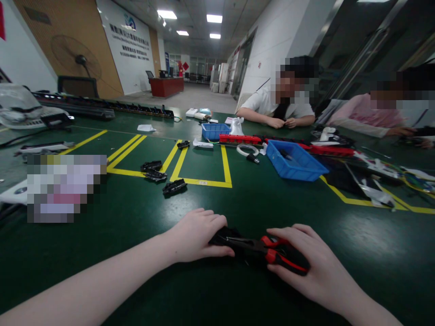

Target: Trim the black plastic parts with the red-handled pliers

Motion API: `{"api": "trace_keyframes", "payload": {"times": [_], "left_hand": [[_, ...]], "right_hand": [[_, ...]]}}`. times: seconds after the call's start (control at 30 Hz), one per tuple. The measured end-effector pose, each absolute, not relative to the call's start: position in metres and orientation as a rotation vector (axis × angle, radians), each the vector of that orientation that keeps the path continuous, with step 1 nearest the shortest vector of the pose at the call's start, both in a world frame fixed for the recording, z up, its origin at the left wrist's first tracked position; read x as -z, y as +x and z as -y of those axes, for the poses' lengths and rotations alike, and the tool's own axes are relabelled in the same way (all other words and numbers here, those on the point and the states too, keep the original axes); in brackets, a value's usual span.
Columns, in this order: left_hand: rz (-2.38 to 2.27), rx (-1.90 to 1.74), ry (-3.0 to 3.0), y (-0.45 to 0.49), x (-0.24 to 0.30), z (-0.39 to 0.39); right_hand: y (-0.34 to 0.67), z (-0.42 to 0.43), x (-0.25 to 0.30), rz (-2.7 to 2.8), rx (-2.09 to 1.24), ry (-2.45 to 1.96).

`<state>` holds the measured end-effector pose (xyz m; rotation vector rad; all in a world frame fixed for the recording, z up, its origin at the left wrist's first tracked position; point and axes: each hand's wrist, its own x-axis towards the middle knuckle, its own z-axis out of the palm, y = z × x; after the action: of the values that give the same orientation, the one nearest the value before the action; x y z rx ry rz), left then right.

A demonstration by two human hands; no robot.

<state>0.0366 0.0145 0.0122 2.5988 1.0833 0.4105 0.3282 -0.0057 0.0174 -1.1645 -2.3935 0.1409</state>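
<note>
Long-nose pliers with red and black handles lie in the grip of my right hand. Their jaws point left, toward a black plastic part. Around that part my left hand is closed, thumb in front and fingers behind. The hand covers much of the part, so its shape is hard to make out. The plier tips lie against or over the part; whether they grip it I cannot tell. Beyond my left hand a similar-looking black part rests on the green table.
More black parts lie among yellow tape lines. A blue bin stands right of centre, a smaller blue bin farther back. Red strips, a white cable coil and wires are behind. Two people sit across at the right.
</note>
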Motion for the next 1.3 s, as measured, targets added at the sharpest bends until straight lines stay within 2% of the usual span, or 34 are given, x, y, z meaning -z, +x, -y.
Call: {"api": "trace_keyframes", "payload": {"times": [0.2,0.77,1.3], "left_hand": [[-1.072,-0.416,2.604,0.036,-0.013,-0.014],[-1.086,-0.416,2.628,0.037,-0.014,-0.015],[-1.07,-0.395,2.642,0.036,-0.016,-0.014]], "right_hand": [[0.331,0.005,-0.02,2.464,-0.225,-1.115],[0.335,0.004,-0.018,2.509,0.005,-1.012],[0.339,0.004,-0.019,2.521,0.09,-0.973]]}}
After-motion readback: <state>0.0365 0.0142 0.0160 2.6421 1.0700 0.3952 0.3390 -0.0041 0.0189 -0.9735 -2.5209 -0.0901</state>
